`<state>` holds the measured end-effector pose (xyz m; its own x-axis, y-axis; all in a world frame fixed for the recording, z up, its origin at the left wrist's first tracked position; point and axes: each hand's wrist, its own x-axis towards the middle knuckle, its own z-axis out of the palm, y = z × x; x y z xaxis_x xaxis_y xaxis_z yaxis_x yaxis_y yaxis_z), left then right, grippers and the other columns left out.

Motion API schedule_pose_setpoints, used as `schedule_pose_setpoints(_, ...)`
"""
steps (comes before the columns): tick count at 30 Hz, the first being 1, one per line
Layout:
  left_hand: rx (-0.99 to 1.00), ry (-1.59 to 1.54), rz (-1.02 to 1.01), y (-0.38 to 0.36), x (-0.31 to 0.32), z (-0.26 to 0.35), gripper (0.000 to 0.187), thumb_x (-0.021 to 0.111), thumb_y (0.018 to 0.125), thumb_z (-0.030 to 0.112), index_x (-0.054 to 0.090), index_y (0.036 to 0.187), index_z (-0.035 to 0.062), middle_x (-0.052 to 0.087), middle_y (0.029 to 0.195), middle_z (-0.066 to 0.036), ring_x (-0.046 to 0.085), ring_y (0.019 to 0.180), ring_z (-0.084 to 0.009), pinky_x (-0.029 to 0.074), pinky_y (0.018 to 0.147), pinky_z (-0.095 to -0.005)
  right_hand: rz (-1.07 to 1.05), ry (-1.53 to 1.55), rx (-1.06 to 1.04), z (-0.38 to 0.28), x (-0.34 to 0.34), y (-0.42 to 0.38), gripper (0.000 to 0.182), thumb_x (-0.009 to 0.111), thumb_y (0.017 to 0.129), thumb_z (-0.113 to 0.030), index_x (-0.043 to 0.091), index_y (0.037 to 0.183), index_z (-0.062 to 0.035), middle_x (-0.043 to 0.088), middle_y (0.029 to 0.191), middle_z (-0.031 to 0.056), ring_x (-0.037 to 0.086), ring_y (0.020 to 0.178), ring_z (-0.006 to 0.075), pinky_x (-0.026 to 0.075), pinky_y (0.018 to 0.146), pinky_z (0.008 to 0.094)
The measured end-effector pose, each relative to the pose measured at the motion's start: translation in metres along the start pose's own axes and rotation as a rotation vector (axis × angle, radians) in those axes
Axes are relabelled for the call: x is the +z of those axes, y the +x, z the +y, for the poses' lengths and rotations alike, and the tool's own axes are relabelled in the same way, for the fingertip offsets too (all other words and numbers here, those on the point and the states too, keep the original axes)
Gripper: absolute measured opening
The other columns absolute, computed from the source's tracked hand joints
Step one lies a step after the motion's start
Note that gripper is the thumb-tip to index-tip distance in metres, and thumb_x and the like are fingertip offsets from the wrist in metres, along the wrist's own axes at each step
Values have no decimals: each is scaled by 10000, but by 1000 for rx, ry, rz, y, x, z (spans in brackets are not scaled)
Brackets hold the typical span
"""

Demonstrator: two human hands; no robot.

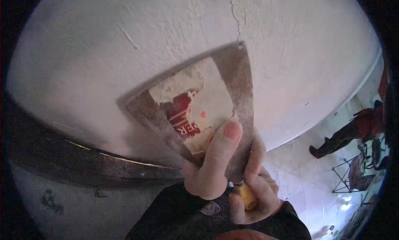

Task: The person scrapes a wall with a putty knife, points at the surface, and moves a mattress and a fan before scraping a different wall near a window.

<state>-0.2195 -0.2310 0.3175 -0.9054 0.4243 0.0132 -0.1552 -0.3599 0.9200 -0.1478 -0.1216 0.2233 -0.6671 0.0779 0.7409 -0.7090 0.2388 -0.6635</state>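
Note:
A wide putty knife (pixel 239 77) with a worn paper label on its grey blade is held up against the pale wall surface (pixel 166 28). The blade's broad edge lies close to this surface; whether it touches all along cannot be made out. My right hand (pixel 262 190) wraps round the yellow handle (pixel 248 197), with a finger stretched along the side of the blade. My left hand (pixel 212 165) grips the lower blade, its thumb pressed on the label and its other fingers mostly hidden behind.
A crack (pixel 235 13) runs down the pale surface above the blade. A dark ledge (pixel 112 165) crosses at lower left. At right, a person (pixel 353 129) in dark trousers is beside a folding chair (pixel 359 173) on the tiled floor (pixel 301 177).

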Motion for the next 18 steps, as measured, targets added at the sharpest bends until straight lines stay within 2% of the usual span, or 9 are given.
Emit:
schedule_pose_setpoints(1,45,58,-14,1,0,3,320,508,931,280,539,713,47,555,606,-45,522,505,-110,388,455,-226,62,-3,-14,0,2,1,521,750,655,-62,586,1136,57,686,711,97,592,501,148,334,522,277)
schedule_pose_setpoints(2,45,58,-16,1,-4,4,320,508,931,280,539,713,47,555,606,-45,522,505,-110,388,455,-226,62,-5,-15,-3,-2,0,521,750,655,-62,586,1136,57,686,711,97,592,501,148,334,522,277)
schedule_pose_setpoints(4,-96,135,-227,4,-22,6,295,479,932,294,534,826,25,557,686,-63,527,611,-128,411,572,-254,-153,-22,81,-10,-11,-1,594,633,782,-56,407,1324,37,656,814,195,651,839,328,479,813,403)
schedule_pose_setpoints(7,-308,255,-545,6,-40,7,342,437,934,315,526,994,-9,561,805,-90,535,770,-154,446,747,-296,-153,26,64,-10,-8,-14,617,631,776,-45,398,1341,39,652,768,177,653,831,330,471,831,415)
schedule_pose_setpoints(8,-308,257,-548,-1,-32,-3,342,437,934,315,526,994,-9,561,805,-90,535,770,-154,446,747,-296,-149,24,63,-10,-6,-19,617,631,776,-45,398,1341,39,652,768,177,653,831,330,471,831,415)
schedule_pose_setpoints(10,329,-28,-110,-22,-4,-33,338,382,952,264,474,1117,-16,546,706,-82,515,615,-159,438,741,-323,-113,27,62,-13,-3,-26,620,640,772,-37,413,1344,35,647,732,153,653,816,328,461,852,423)
schedule_pose_setpoints(11,327,-25,-114,-19,-2,-34,338,382,952,264,474,1117,-16,546,706,-82,515,615,-159,438,741,-323,-15,64,29,-15,5,-25,585,650,786,-61,446,1326,33,654,744,145,653,828,324,447,884,427)
schedule_pose_setpoints(13,498,-29,-309,-11,-8,-39,339,318,964,210,408,1193,-23,532,639,-81,467,494,-159,433,691,-358,5,109,36,-18,9,-25,568,655,792,-82,461,1313,35,661,757,151,656,831,315,449,885,427)
schedule_pose_setpoints(18,468,-36,-348,-4,-9,-30,379,278,976,224,367,1249,-24,530,637,-79,503,513,-148,459,786,-440,86,51,37,-28,6,-9,534,652,815,-133,484,1291,41,676,792,180,664,814,281,463,866,418)
